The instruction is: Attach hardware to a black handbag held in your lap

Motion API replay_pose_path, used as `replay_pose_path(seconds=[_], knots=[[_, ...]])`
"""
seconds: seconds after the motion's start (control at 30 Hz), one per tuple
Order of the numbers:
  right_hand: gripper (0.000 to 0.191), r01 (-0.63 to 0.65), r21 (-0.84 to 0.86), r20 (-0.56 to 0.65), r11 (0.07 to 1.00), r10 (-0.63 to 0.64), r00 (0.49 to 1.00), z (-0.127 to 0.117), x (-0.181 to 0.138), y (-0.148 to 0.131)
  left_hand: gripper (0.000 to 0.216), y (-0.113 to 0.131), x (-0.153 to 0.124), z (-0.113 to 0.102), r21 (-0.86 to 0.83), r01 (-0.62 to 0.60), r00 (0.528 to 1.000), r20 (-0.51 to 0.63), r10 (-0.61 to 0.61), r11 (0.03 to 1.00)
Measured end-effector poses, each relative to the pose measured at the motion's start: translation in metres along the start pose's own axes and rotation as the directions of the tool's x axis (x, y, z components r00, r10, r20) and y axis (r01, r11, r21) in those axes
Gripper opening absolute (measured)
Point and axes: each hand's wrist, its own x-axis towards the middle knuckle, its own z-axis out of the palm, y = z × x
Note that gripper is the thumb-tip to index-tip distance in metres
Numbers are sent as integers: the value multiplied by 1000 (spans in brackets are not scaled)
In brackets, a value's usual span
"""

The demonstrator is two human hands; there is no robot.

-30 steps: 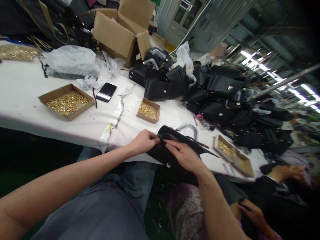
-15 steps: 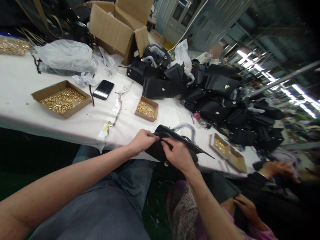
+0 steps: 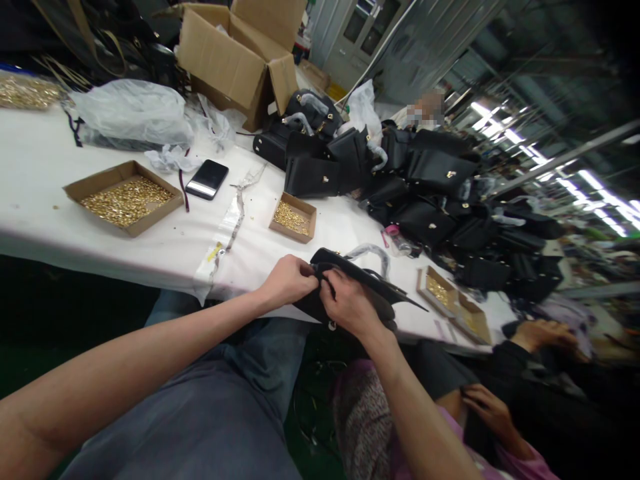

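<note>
A black handbag (image 3: 383,283) with a plastic-wrapped handle (image 3: 376,253) rests tilted at the table's near edge, partly over my lap. My left hand (image 3: 291,281) is closed on the bag's left end, thumb and fingers pinching its edge. Close beside it, my right hand (image 3: 347,301) has its fingers bent into the same end of the bag, gripping the material. Whatever small part lies between the fingertips is hidden. Just beyond the bag stands a small cardboard tray (image 3: 313,230) of gold metal pieces.
A larger tray (image 3: 155,221) of gold pieces and a phone (image 3: 207,179) lie to the left. Black handbags (image 3: 313,175) are heaped at the back right, near a cardboard box (image 3: 220,60). More trays (image 3: 463,307) sit at right, where co-workers' hands (image 3: 493,408) show.
My right hand has shifted slightly left and its fingers have curled in more tightly at the bag's end. My left hand stays almost in place on the handbag.
</note>
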Motion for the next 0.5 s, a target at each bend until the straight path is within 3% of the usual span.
replay_pose_path(seconds=[0.27, 0.5], knots=[[21, 6, 6, 50, 1000, -6, 999, -1, 0, 5, 25, 1, 3, -4, 70, -25, 998, 53, 21, 997], [27, -29, 89, 80, 996, 22, 997, -12, -4, 7, 23, 4, 6, -2, 117, 16, 1000, -6, -15, 993]])
